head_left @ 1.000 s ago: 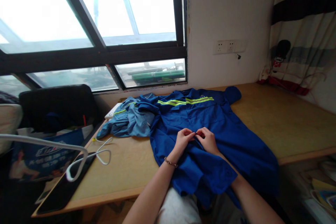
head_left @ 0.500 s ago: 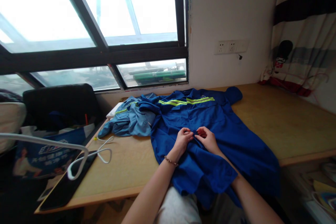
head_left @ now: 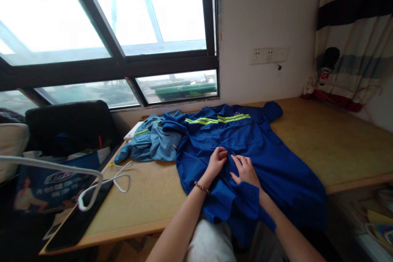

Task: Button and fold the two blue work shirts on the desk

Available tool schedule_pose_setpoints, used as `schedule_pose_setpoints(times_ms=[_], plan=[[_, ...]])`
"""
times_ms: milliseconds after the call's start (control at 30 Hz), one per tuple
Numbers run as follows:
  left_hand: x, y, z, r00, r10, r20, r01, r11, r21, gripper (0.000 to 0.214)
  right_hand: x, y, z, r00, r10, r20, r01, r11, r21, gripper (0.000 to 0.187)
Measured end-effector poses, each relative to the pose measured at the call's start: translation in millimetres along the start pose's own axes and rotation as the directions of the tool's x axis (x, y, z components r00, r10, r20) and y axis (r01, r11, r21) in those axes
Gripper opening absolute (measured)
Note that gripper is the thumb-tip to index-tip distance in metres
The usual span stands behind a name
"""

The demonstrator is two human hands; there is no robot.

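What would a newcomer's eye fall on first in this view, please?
Probably the bright window at upper left. Next, near the middle, comes the deep-blue shirt with yellow-green stripes, laid across the table, the left hand and right hand at its front. A white cable loops in at lower left.

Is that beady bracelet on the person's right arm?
No, the bracelet goes around the same arm as the left hand.

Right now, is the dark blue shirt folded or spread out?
Mostly spread: the shirt lies across the table, yellow stripes facing up, collar at the far side, though its lower front is rumpled.
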State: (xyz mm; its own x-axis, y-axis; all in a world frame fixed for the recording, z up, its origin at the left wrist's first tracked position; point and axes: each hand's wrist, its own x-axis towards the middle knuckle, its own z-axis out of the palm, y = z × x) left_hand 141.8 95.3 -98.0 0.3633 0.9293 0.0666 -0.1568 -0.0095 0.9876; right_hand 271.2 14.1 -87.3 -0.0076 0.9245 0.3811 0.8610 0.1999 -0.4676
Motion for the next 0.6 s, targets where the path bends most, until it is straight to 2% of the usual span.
schedule_pose_setpoints(times_ms=[100,200,333,433,533,600], plan=[[9,-2,-1.6,0.993,0.07,0.093,-0.081,0.99,0.112,0.037,-19,4,-2,0.995,0.046,0.089,-0.044,0.999,-0.031,0.049],[22,1,-5.0,0.982,0.086,0.168,-0.116,0.977,0.178,0.045,-19,19,1,0.987,0.018,0.16,-0.015,1.0,-0.02,0.048],[43,12,-11.6,0.979,0.1,0.176,-0.148,0.946,0.289,0.064,14,46,7,0.97,-0.072,0.233,0.086,0.995,-0.051,0.051],[54,26,-13.7,0.976,0.085,0.202,-0.16,0.907,0.389,0.076,46,62,11,0.961,-0.086,0.262,0.092,0.996,-0.008,0.048],[47,45,-9.3,0.97,0.118,0.212,-0.209,0.852,0.48,0.062,68,75,14,0.973,-0.06,0.224,0.04,0.995,0.094,0.041],[24,56,-4.4,0.966,0.19,0.173,-0.254,0.814,0.522,0.044,76,81,16,0.981,-0.048,0.189,0.013,0.984,0.18,0.037]])
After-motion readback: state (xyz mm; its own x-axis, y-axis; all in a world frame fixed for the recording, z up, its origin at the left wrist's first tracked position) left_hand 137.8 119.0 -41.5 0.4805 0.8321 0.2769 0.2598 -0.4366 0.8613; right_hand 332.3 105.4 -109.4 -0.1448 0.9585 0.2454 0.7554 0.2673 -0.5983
